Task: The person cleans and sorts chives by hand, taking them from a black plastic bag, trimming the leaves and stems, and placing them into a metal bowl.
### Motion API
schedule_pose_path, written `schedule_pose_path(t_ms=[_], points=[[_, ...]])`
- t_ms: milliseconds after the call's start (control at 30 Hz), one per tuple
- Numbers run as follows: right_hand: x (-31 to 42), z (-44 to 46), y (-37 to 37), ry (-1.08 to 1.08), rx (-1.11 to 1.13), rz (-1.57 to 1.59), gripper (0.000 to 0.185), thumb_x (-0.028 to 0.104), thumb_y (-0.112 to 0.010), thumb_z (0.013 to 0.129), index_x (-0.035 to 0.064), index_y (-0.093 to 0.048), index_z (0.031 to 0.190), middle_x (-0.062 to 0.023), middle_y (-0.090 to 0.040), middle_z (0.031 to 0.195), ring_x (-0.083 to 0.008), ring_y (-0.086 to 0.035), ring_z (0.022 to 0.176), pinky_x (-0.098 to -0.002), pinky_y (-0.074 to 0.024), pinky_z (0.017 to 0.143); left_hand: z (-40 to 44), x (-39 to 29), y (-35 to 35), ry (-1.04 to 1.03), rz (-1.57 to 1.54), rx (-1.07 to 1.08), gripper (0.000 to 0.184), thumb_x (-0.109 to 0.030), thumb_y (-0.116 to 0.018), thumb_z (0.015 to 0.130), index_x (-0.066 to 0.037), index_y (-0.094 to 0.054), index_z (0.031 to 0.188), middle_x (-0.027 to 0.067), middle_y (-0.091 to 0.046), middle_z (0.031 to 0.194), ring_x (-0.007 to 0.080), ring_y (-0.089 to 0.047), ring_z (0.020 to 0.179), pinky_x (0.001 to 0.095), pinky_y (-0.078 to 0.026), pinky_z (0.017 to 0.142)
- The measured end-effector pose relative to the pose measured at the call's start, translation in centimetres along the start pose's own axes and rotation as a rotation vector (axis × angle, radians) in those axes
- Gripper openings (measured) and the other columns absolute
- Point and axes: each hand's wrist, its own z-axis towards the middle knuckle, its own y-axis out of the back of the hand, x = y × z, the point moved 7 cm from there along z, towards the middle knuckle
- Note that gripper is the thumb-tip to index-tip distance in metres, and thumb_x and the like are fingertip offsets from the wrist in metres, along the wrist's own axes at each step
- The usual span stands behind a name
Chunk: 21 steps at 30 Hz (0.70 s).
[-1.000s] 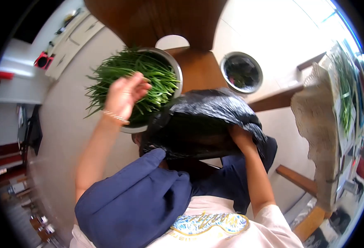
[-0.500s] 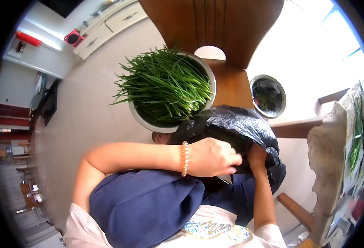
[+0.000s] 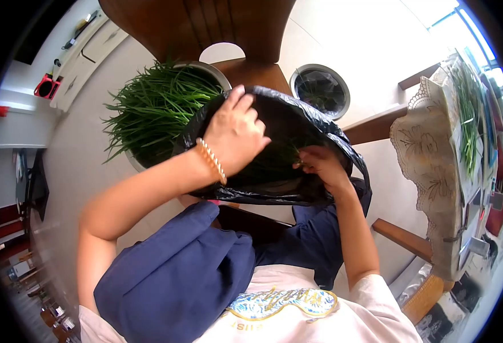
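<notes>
A black plastic bag point(image 3: 297, 114) lies wide-mouthed over my lap, its inside dark with some green leaves showing. My left hand point(image 3: 237, 131), wearing a beaded bracelet, is over the bag's left rim, fingers apart and slightly curled; whether it touches the plastic is unclear. Inside the bag's right part, my right hand point(image 3: 323, 166) pinches a few thin green chive stalks point(image 3: 296, 153). Left of the bag, a metal basin heaped with long chives point(image 3: 160, 106) sits on a wooden chair point(image 3: 257, 74), partly covered by the bag.
Beyond the chair, a round bin with a dark liner point(image 3: 320, 91) stands on the floor. At right, a table with a lace cloth point(image 3: 420, 143) carries more long green stalks point(image 3: 468, 126) and other items. A white cabinet point(image 3: 88, 60) stands at far left.
The bag's mouth is now spread wider and faces me. My left hand has moved up and left to its rim. My right hand, earlier mostly hidden in the bag, now shows with stalks.
</notes>
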Motion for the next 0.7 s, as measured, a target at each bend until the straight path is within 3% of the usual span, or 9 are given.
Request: schedule_pose_path(t_ms=[33, 67, 167, 300, 367, 400, 467, 633, 700], points=[[-0.4, 0.0, -0.7, -0.014, 0.013, 0.046, 0.022, 0.017, -0.058, 0.083, 0.0001, -0.058, 0.097, -0.0057, -0.062, 0.083, -0.0119, -0.059, 0.073, -0.0202, -0.0432, 0.064, -0.5, -0.8, -0.1, 0.001, -0.135, -0.041, 0.027, -0.030, -0.061, 0.075, -0.004, -0.062, 0.071, 0.0097, -0.059, 0.075, 0.0259, -0.051, 0.091, 0.0406, -0.031, 0.096], [-0.5, -0.1, -1.4, -0.016, 0.012, 0.050, 0.022, 0.017, -0.058, 0.083, 0.0001, -0.058, 0.097, -0.0057, -0.062, 0.083, -0.0119, -0.059, 0.073, -0.0202, -0.0432, 0.064, -1.1, -1.4, -0.9, 0.044, -0.271, 0.023, 0.026, -0.030, -0.062, 0.074, -0.004, -0.063, 0.071, 0.0094, -0.060, 0.073, 0.0254, -0.052, 0.089, 0.0424, -0.032, 0.095], [-0.3, -1.0, -3.5, -0.031, 0.034, 0.122, 0.023, 0.016, -0.059, 0.082, -0.0018, -0.058, 0.096, -0.0066, -0.061, 0.085, -0.0101, -0.056, 0.068, -0.0194, -0.0447, 0.062, -2.8, -3.5, -1.7, 0.081, -0.257, 0.044, 0.025, -0.030, -0.064, 0.072, -0.005, -0.064, 0.072, 0.0087, -0.061, 0.074, 0.0247, -0.052, 0.089, 0.0450, -0.029, 0.096], [-1.0, -1.4, -4.7, -0.004, -0.035, 0.176, 0.019, 0.012, -0.059, 0.081, -0.0033, -0.058, 0.091, -0.0066, -0.061, 0.078, -0.0104, -0.055, 0.065, -0.0208, -0.0452, 0.060, -3.7, -4.5, -2.8, 0.026, -0.227, -0.076, 0.021, -0.023, -0.069, 0.068, -0.007, -0.062, 0.081, 0.0070, -0.059, 0.071, 0.0233, -0.054, 0.084, 0.0389, -0.034, 0.093], [-1.5, -1.4, -5.0, 0.002, -0.038, 0.195, 0.019, 0.013, -0.059, 0.081, -0.0030, -0.058, 0.092, -0.0068, -0.061, 0.079, -0.0106, -0.055, 0.066, -0.0207, -0.0454, 0.060, -4.3, -4.5, -4.1, 0.079, -0.432, 0.026, 0.021, -0.020, -0.069, 0.067, -0.008, -0.060, 0.080, 0.0055, -0.057, 0.068, 0.0223, -0.056, 0.072, 0.0334, -0.043, 0.078], [-1.6, -1.4, -5.2, 0.013, -0.041, 0.210, 0.019, 0.013, -0.059, 0.082, -0.0027, -0.058, 0.092, -0.0070, -0.061, 0.079, -0.0107, -0.056, 0.066, -0.0207, -0.0456, 0.061, -4.4, -4.6, -4.4, 0.080, -0.433, 0.030, 0.021, -0.020, -0.069, 0.067, -0.008, -0.060, 0.080, 0.0055, -0.057, 0.068, 0.0223, -0.056, 0.072, 0.0334, -0.043, 0.078], [-1.3, -1.7, -5.6, 0.006, -0.053, 0.219, 0.019, 0.013, -0.058, 0.081, -0.0025, -0.058, 0.092, -0.0067, -0.061, 0.080, -0.0111, -0.056, 0.067, -0.0206, -0.0458, 0.062, -4.5, -4.9, -4.4, 0.068, -0.444, -0.054, 0.017, -0.020, -0.069, 0.068, -0.009, -0.058, 0.076, 0.0048, -0.056, 0.064, 0.0215, -0.056, 0.062, 0.0320, -0.047, 0.060], [-1.6, -1.3, -5.2, -0.013, -0.040, 0.217, 0.022, 0.014, -0.058, 0.082, -0.0035, -0.057, 0.095, -0.0089, -0.062, 0.082, -0.0139, -0.059, 0.071, -0.0247, -0.0469, 0.063, -4.5, -4.0, -5.4, 0.122, -0.341, -0.114, 0.013, -0.020, -0.067, 0.069, -0.010, -0.059, 0.071, 0.0064, -0.056, 0.058, 0.0224, -0.057, 0.058, 0.0327, -0.046, 0.050], [1.6, -2.5, -2.7, 0.422, -0.560, -0.623, 0.024, 0.016, -0.059, 0.082, -0.0043, -0.058, 0.094, -0.0120, -0.063, 0.081, -0.0159, -0.059, 0.071, -0.0289, -0.0467, 0.064, -4.6, -3.5, -5.1, 0.159, -0.330, -0.125, 0.012, -0.021, -0.066, 0.070, -0.010, -0.061, 0.070, 0.0071, -0.057, 0.056, 0.0235, -0.057, 0.056, 0.0335, -0.046, 0.049]])
